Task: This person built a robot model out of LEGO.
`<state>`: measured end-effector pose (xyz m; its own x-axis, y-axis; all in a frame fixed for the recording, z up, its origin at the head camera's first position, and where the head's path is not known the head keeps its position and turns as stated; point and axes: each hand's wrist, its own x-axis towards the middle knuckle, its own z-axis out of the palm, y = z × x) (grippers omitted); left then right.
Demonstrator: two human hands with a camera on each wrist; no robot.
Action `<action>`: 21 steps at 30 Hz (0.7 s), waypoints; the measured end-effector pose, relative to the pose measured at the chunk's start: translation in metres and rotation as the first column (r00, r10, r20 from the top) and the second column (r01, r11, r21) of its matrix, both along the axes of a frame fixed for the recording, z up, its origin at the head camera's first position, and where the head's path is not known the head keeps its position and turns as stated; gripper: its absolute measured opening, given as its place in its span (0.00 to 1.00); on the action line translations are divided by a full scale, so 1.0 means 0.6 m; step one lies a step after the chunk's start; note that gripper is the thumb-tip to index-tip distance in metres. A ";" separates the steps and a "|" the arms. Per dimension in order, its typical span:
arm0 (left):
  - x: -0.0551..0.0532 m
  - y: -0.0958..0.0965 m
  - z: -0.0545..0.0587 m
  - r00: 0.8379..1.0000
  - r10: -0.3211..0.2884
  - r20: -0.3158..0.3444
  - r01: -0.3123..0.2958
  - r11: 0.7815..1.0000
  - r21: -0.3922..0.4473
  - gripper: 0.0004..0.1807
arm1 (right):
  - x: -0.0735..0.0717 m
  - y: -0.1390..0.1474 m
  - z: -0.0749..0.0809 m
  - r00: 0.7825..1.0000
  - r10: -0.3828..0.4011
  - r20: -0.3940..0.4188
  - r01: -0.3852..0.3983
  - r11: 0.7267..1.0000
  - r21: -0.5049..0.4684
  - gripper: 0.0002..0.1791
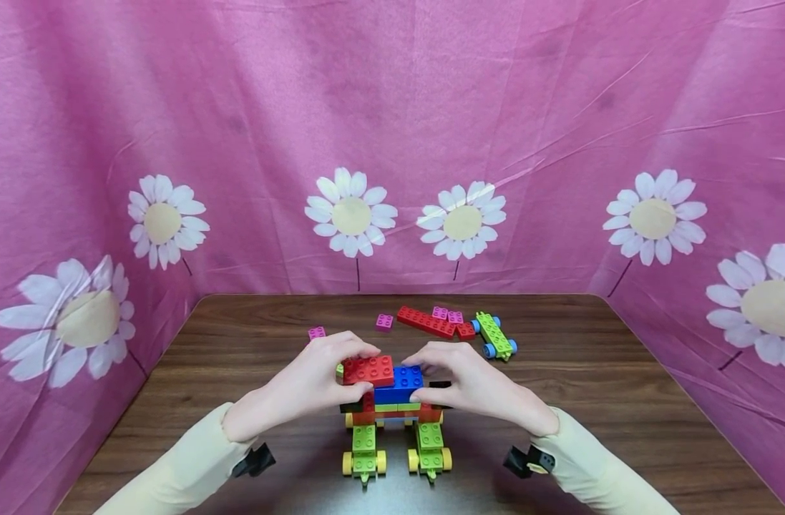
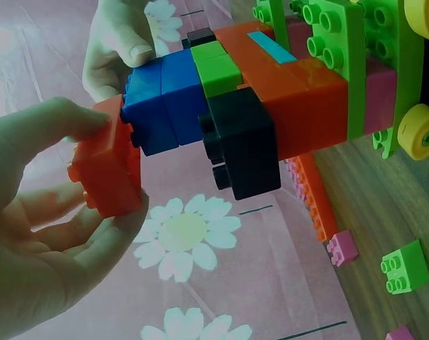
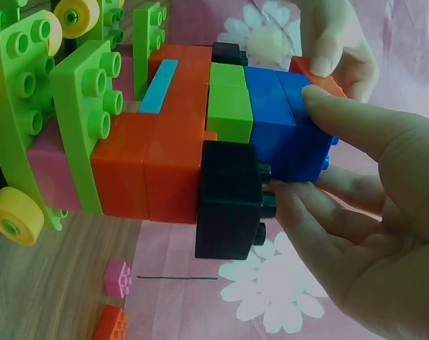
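Note:
My left hand [image 1: 302, 379] pinches a red brick [image 1: 369, 370] between thumb and fingers. This brick sits at the left end of the blue bricks [image 1: 395, 390], slightly tilted against their studs in the left wrist view; whether it is pressed down fully I cannot tell. With thumb and fingers, my right hand [image 1: 479, 379] grips the upper blue brick from the right side. Below the blue come light green bricks [image 3: 230, 103], then a red layer [image 3: 150, 166] with a black brick [image 3: 228, 202] at each side. The whole build stands on green wheeled bases [image 1: 365, 447] with yellow wheels.
Behind the build on the wooden table [image 1: 237, 336] lie a long red brick [image 1: 424, 322], a short red brick [image 1: 466, 331], several pink bricks [image 1: 384, 322] and a green wheeled base [image 1: 494, 336] with blue wheels. A loose green brick [image 2: 405, 268] shows in the left wrist view.

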<state>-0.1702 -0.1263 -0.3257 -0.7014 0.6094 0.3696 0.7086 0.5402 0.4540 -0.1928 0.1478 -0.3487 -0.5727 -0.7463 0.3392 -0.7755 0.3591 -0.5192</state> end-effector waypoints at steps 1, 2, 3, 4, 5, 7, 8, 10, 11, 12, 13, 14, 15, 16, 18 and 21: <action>0.000 -0.001 0.000 1.000 -0.002 -0.008 0.002 1.000 0.010 0.21 | 0.001 0.002 0.000 1.000 -0.006 0.011 0.006 1.000 -0.003 0.21; -0.001 -0.001 -0.001 1.000 -0.006 -0.016 0.006 1.000 0.020 0.20 | 0.002 0.004 0.000 1.000 -0.013 0.019 0.013 1.000 -0.006 0.21; -0.001 -0.002 -0.001 1.000 -0.011 -0.025 0.011 1.000 0.027 0.20 | 0.002 0.006 0.000 0.999 -0.019 0.027 0.019 1.000 -0.009 0.21; -0.002 -0.003 -0.001 1.000 -0.013 -0.028 0.014 0.999 0.033 0.19 | 0.003 0.008 0.000 0.999 -0.025 0.036 0.025 1.000 -0.012 0.21; -0.002 -0.003 -0.001 0.999 -0.015 -0.030 0.016 0.999 0.036 0.19 | 0.004 0.009 0.000 0.999 -0.030 0.040 0.030 0.999 -0.012 0.21; -0.002 -0.004 -0.001 0.999 -0.020 -0.025 0.021 0.999 0.044 0.19 | 0.005 0.010 0.000 0.998 -0.034 0.046 0.034 0.999 -0.016 0.21; -0.003 -0.004 -0.001 1.000 -0.022 -0.017 0.023 0.999 0.047 0.19 | 0.005 0.011 -0.001 0.998 -0.034 0.048 0.035 0.999 -0.018 0.21; -0.003 -0.003 -0.001 1.000 -0.020 0.006 0.020 0.998 0.054 0.19 | 0.005 0.010 -0.001 0.998 -0.032 0.053 0.033 0.999 -0.026 0.20; -0.003 -0.003 -0.001 1.000 -0.018 0.017 0.017 0.998 0.055 0.19 | 0.005 0.010 -0.001 0.998 -0.031 0.052 0.032 0.999 -0.029 0.20; -0.003 -0.002 -0.001 0.999 -0.016 0.029 0.014 0.998 0.058 0.19 | 0.005 0.010 -0.001 0.998 -0.031 0.052 0.033 0.999 -0.031 0.20; -0.003 -0.001 -0.001 0.999 -0.013 0.041 0.011 0.998 0.061 0.19 | 0.005 0.010 -0.001 0.998 -0.032 0.051 0.034 0.999 -0.033 0.20; -0.004 0.000 -0.001 0.999 -0.011 0.051 0.008 0.998 0.063 0.19 | 0.005 0.010 -0.001 0.998 -0.034 0.050 0.035 0.999 -0.035 0.20; -0.004 0.001 0.000 0.998 -0.008 0.063 0.004 0.998 0.065 0.19 | 0.006 0.010 -0.001 0.998 -0.034 0.049 0.036 0.999 -0.037 0.20; -0.004 0.001 0.000 0.997 -0.005 0.075 0.000 0.998 0.067 0.19 | 0.006 0.010 -0.001 0.998 -0.034 0.048 0.036 0.999 -0.038 0.19; -0.004 0.002 0.002 0.996 0.001 0.095 -0.008 0.998 0.068 0.19 | 0.005 0.011 -0.002 0.998 -0.036 0.051 0.038 0.998 -0.040 0.19; -0.004 0.003 0.004 0.993 0.008 0.114 -0.014 0.998 0.054 0.19 | 0.005 0.011 -0.002 0.998 -0.038 0.059 0.041 0.998 -0.039 0.19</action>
<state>-0.1727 -0.1248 -0.3231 -0.7473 0.5825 0.3198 0.6449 0.5197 0.5605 -0.1897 0.1544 -0.3498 -0.6209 -0.7094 0.3336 -0.7294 0.3670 -0.5773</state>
